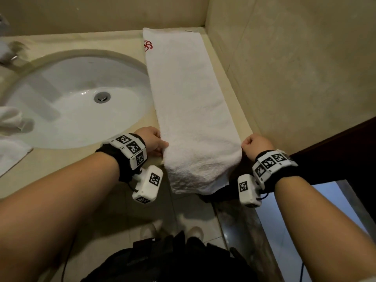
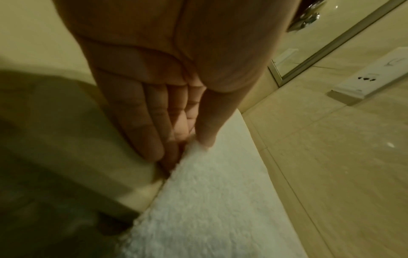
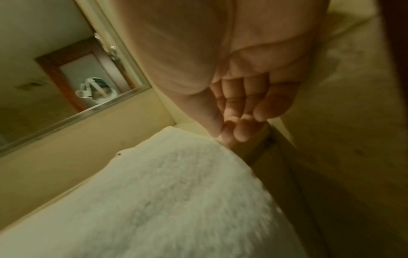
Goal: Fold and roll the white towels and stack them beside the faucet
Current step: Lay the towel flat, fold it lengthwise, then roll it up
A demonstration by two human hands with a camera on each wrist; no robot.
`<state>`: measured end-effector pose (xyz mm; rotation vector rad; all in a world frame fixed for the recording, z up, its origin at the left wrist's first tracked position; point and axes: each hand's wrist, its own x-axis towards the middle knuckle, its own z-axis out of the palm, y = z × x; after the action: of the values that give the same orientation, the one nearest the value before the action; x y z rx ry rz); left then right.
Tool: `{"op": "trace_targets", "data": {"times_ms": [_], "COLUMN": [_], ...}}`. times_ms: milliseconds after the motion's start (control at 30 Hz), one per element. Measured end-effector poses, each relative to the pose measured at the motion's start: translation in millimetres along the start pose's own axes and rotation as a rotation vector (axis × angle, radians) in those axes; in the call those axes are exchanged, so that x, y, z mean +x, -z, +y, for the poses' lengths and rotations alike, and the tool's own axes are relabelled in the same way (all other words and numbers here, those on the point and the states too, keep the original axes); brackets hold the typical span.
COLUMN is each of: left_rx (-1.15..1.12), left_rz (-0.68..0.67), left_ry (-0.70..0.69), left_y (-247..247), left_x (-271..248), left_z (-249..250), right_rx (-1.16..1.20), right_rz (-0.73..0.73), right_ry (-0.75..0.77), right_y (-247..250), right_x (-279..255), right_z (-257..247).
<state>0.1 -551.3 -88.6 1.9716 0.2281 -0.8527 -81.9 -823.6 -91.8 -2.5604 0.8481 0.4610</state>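
left hand (image 1: 151,140) pinching white towel (image 1: 189,102) left edge | right hand (image 1: 255,145) pinching right edge | near end droops off countertop (image 1: 81,165) lip | sink (image 1: 77,98) just left, wall (image 1: 295,68) close right

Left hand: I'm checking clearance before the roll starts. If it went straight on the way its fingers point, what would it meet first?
The left hand already pinches the white towel at its near edge; beyond that, probably the back wall, though depth is unclear.

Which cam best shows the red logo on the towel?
Head view: the red logo sits on the white towel at its far end, near the back wall. Both wrist views show only plain towel near the hands, no logo.
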Motion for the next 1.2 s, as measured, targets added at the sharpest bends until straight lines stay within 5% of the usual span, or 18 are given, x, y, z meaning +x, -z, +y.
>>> {"op": "trace_targets", "data": {"times_ms": [133, 433, 900, 1200], "left_rx": [0.026, 0.539, 1.006, 1.026], "left_rz": [0.034, 0.235, 0.146, 0.189], "left_ry": [-0.017, -0.257, -0.516, -0.679], "left_y": [4.4, 77.9, 141.3, 137.1], "left_x": [-4.9, 30.1, 251.5, 262.3], "left_z": [4.0, 52.4, 166.2, 153.3], "right_rx": [0.0, 0.211, -0.197, -0.355], "right_rz": [0.047, 0.033, -0.006, -0.022], "right_ry": [0.151, 0.503, 0.524, 0.603], "right_y": [15.7, 50.5, 73.8, 75.3], "right_x": [8.5, 66.9, 290.4, 305.0], "right_z": [-14.6, -112.7, -234.6, -230.7]}}
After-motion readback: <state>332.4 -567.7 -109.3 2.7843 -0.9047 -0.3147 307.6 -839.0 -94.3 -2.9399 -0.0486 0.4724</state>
